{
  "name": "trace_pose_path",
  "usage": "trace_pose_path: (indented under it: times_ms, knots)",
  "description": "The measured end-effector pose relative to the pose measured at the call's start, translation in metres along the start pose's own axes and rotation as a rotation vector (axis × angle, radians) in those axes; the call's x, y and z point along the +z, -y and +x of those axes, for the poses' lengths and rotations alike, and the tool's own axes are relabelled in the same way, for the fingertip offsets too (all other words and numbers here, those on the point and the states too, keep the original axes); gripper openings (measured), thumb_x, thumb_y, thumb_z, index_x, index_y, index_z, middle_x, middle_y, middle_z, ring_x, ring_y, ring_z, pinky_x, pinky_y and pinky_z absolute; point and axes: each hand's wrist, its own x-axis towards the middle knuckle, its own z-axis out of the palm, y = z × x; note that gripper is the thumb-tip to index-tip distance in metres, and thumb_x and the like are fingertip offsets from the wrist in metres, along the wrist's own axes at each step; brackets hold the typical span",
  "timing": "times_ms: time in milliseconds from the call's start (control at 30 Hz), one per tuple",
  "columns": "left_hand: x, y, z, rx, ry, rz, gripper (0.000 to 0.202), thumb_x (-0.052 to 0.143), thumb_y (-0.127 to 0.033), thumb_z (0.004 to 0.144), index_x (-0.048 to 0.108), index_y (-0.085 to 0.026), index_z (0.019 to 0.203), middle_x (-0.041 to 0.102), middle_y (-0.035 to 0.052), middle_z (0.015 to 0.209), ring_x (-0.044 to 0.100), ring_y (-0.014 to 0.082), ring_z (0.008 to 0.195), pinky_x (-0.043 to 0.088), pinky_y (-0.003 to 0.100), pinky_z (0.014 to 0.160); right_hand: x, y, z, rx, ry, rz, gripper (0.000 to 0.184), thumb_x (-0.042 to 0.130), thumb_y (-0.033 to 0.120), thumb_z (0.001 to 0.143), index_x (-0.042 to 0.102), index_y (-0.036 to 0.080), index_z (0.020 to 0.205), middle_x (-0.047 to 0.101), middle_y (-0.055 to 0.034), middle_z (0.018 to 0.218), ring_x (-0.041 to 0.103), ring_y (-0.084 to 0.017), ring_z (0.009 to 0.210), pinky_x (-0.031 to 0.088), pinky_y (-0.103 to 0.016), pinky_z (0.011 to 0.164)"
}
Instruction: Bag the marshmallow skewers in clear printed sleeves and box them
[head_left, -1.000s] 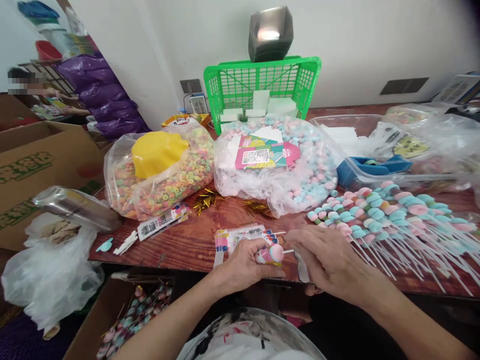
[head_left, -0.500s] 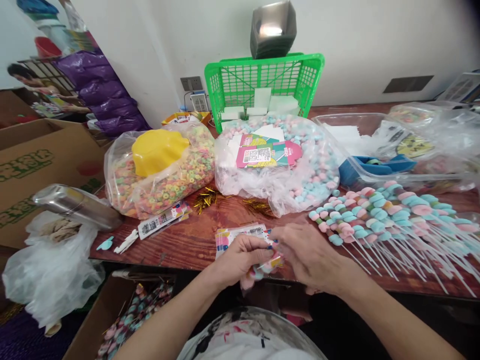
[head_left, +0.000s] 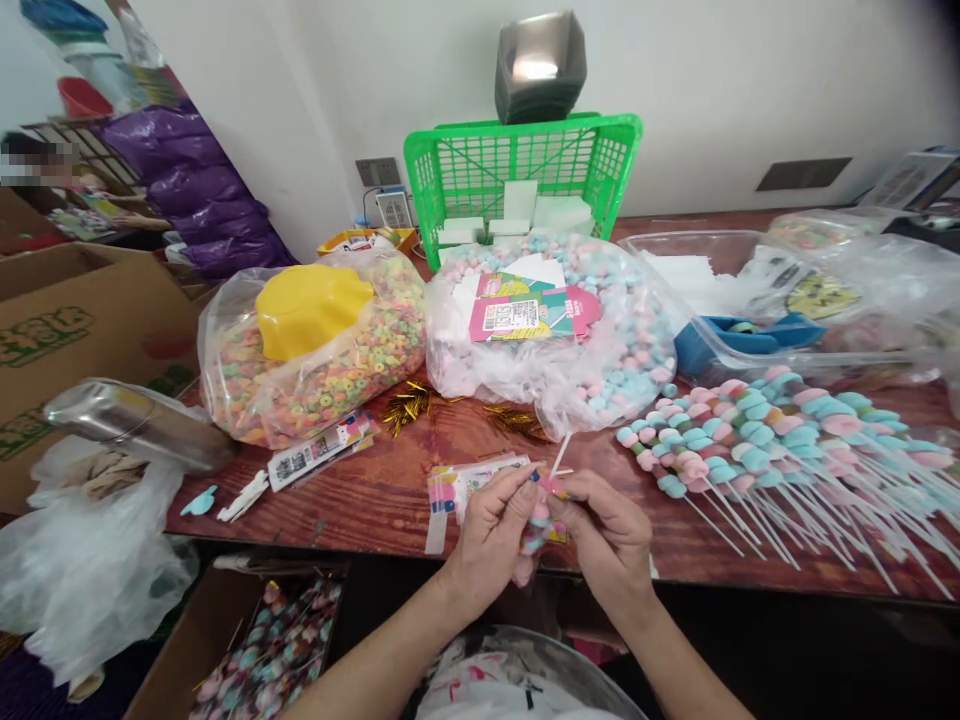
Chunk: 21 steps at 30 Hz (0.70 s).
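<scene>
My left hand (head_left: 491, 535) and my right hand (head_left: 607, 535) meet at the table's near edge, both pinched on one marshmallow skewer (head_left: 538, 520) inside a small clear printed bag. The skewer's white stick (head_left: 560, 453) points up and away between my fingers, and the pink and blue marshmallows hang down toward me. Just behind my left hand lies a small stack of flat printed bags (head_left: 466, 482). A large pile of finished marshmallow skewers (head_left: 780, 440) is spread on the table to the right of my right hand.
Behind my hands sit a bag of coloured cereal rings with a yellow scoop (head_left: 311, 345), a bag of pink and blue marshmallows (head_left: 570, 345), a green basket (head_left: 521, 170) and a clear tub (head_left: 750, 300). A cardboard box of packed skewers (head_left: 262, 650) stands below left, beside a metal flask (head_left: 135, 425).
The skewer has turned from lying sideways to stick-up. My right hand closed in from the right onto it, and both hands drew slightly toward me.
</scene>
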Motion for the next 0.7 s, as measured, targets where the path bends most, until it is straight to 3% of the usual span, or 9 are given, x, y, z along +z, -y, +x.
trace_pose_path:
  times_ms: [133, 300, 400, 500, 567, 633, 700]
  knots:
    - [-0.006, 0.001, -0.005, -0.079, 0.191, -0.041, 0.049, 0.053, -0.064, 0.082, 0.052, -0.016, 0.074, 0.044, -0.0067, 0.048, 0.038, 0.0051, 0.035, 0.029, 0.017, 0.037, -0.005, 0.0, 0.008, -0.106, 0.017, -0.074, 0.014, 0.054, 0.013, 0.086, 0.066, 0.02, 0.085, 0.062, -0.004, 0.079, 0.058, -0.015, 0.072, 0.047, -0.029, 0.064]
    - [-0.02, -0.008, -0.006, -0.217, 0.362, -0.06, 0.047, 0.068, -0.058, 0.073, 0.057, -0.013, 0.076, 0.05, -0.0035, 0.061, 0.042, 0.0049, 0.049, 0.034, 0.017, 0.049, 0.003, -0.003, 0.002, 0.042, -0.02, 0.038, 0.014, 0.058, 0.018, 0.086, 0.061, 0.019, 0.072, 0.055, 0.0008, 0.067, 0.052, -0.013, 0.061, 0.042, -0.026, 0.056]
    - [-0.025, -0.012, -0.003, -0.28, 0.396, -0.116, 0.042, 0.072, -0.052, 0.071, 0.059, -0.012, 0.072, 0.051, -0.0032, 0.058, 0.041, 0.0048, 0.047, 0.031, 0.018, 0.047, 0.005, -0.004, -0.003, 0.066, -0.047, 0.036, 0.013, 0.055, 0.018, 0.087, 0.059, 0.02, 0.075, 0.056, 0.0005, 0.069, 0.053, -0.013, 0.061, 0.044, -0.027, 0.057]
    - [-0.027, -0.011, -0.002, -0.287, 0.407, -0.144, 0.036, 0.071, -0.044, 0.071, 0.058, -0.012, 0.062, 0.055, -0.0005, 0.055, 0.05, 0.008, 0.048, 0.038, 0.019, 0.05, -0.007, -0.004, -0.002, -0.24, -0.026, -0.246, 0.019, 0.052, 0.014, 0.087, 0.063, 0.023, 0.098, 0.067, -0.0065, 0.095, 0.062, -0.02, 0.089, 0.047, -0.037, 0.079]
    - [-0.03, -0.007, -0.003, -0.346, 0.477, -0.182, 0.035, 0.07, -0.042, 0.069, 0.056, -0.012, 0.057, 0.058, 0.0016, 0.055, 0.056, 0.0112, 0.049, 0.043, 0.022, 0.051, -0.019, -0.001, 0.002, -0.505, 0.166, -0.524, 0.032, 0.048, 0.012, 0.088, 0.063, 0.027, 0.112, 0.066, -0.0079, 0.115, 0.055, -0.026, 0.114, 0.037, -0.049, 0.095]
    - [-0.033, -0.002, -0.005, -0.452, 0.584, -0.23, 0.035, 0.071, -0.043, 0.067, 0.056, -0.012, 0.058, 0.059, 0.002, 0.056, 0.056, 0.0123, 0.044, 0.044, 0.024, 0.048, -0.03, 0.002, 0.006, -0.673, 0.374, -0.666, 0.036, 0.041, 0.01, 0.09, 0.062, 0.025, 0.116, 0.068, -0.006, 0.116, 0.051, -0.024, 0.12, 0.028, -0.052, 0.101]
    - [-0.038, 0.002, -0.008, -0.541, 0.69, -0.279, 0.036, 0.073, -0.045, 0.066, 0.057, -0.013, 0.061, 0.059, 0.0013, 0.055, 0.054, 0.012, 0.041, 0.045, 0.026, 0.047, -0.035, 0.005, 0.008, -0.772, 0.491, -0.682, 0.036, 0.036, 0.009, 0.093, 0.062, 0.019, 0.114, 0.071, -0.0059, 0.107, 0.054, -0.021, 0.116, 0.027, -0.051, 0.102]
